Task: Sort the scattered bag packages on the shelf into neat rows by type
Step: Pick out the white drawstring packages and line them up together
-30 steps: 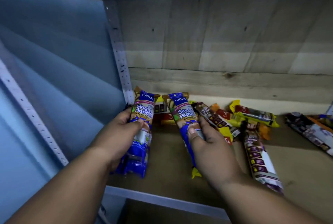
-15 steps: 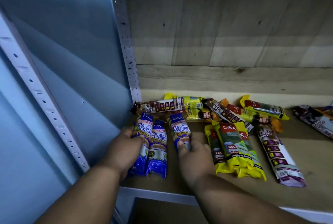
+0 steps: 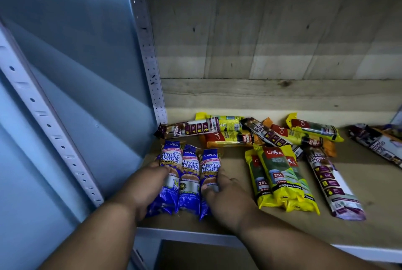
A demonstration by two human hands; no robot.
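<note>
Wooden shelf (image 3: 359, 222) holds our packs. Our left hand (image 3: 143, 189) grips the leftmost blue pack (image 3: 170, 174) and our right hand (image 3: 228, 200) pinches the third blue pack (image 3: 210, 174), at front left. If we squeeze too hard, the slippery middle blue pack (image 3: 189, 179) could ride up and spoil the row; yellow packs (image 3: 280, 178) lie near.

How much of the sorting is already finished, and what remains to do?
Done: three blue packs lie side by side at the front left, and the yellow 25L packs are grouped. In hand: the left hand and right hand press the blue row together. Left: the mixed pile at the back and the drawstring pack.
</note>
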